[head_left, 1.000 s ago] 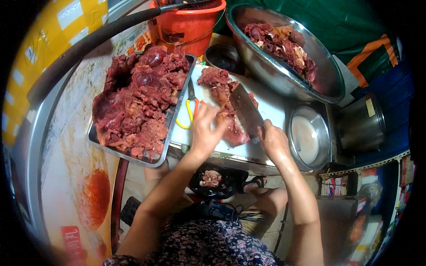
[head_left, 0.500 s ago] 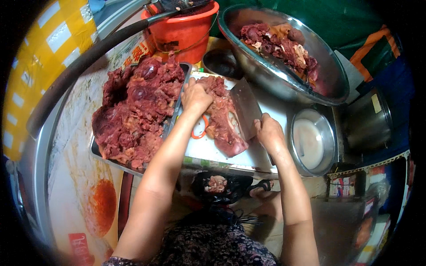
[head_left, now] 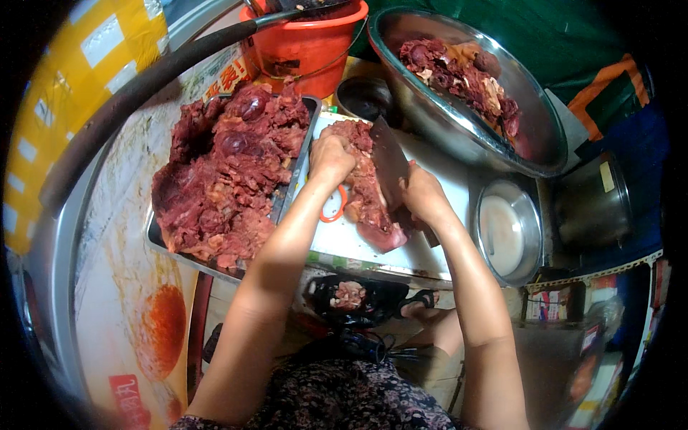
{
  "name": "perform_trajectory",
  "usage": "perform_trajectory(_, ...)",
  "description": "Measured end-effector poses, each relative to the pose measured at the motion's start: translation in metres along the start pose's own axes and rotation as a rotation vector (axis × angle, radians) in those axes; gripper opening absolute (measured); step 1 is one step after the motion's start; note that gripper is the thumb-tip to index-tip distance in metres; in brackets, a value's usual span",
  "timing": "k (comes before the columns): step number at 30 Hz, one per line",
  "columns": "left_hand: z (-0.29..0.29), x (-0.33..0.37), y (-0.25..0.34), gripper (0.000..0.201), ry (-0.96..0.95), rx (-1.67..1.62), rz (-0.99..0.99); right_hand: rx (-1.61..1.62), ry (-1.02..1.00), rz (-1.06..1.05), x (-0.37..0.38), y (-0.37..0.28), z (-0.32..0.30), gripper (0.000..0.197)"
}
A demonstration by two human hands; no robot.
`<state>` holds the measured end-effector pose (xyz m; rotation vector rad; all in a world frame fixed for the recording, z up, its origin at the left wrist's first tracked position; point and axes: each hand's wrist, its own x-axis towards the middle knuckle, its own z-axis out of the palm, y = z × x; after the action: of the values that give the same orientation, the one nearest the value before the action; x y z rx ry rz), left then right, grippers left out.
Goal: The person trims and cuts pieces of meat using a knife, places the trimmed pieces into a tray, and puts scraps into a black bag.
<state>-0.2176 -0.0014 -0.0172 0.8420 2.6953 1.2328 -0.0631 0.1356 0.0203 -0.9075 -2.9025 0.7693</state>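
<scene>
A long piece of reddish meat (head_left: pixel 364 188) with pale bone and fat lies lengthwise on the white cutting board (head_left: pixel 331 249). My left hand (head_left: pixel 332 159) is closed on its far left side, the fingertips partly hidden against it. My right hand (head_left: pixel 423 192) grips a cleaver (head_left: pixel 389 161), whose broad blade stands upright along the meat's right side; I cannot tell how deep its edge goes. An orange ring-shaped handle (head_left: pixel 342 204), perhaps of scissors, lies on the board beside my left wrist.
Left of the board, a metal tray (head_left: pixel 309 115) is heaped with dark red meat. Behind stand an orange bucket (head_left: pixel 308 50), a dark bowl (head_left: pixel 362 99) and a tilted steel basin (head_left: pixel 459 136) of meat scraps. A steel bowl (head_left: pixel 502 233) of cloudy liquid sits at right, near a dark pot (head_left: pixel 591 197).
The cleaver and my right hand have moved left and slightly away from me, bringing the blade against the meat. My left hand keeps its hold. The whole view has shifted slightly.
</scene>
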Motion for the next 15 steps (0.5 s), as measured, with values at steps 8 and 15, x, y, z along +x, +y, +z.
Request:
perform_trajectory(8,0.004,-0.001,0.001,0.009,0.006,-0.031,-0.009,-0.14,0.022,0.077,0.042,-0.029,0.019,0.04)
perform_trajectory(15,0.004,-0.005,-0.005,0.015,0.035,0.055,0.06,-0.278,-0.061,0.002,-0.024,-0.023,-0.009,0.033)
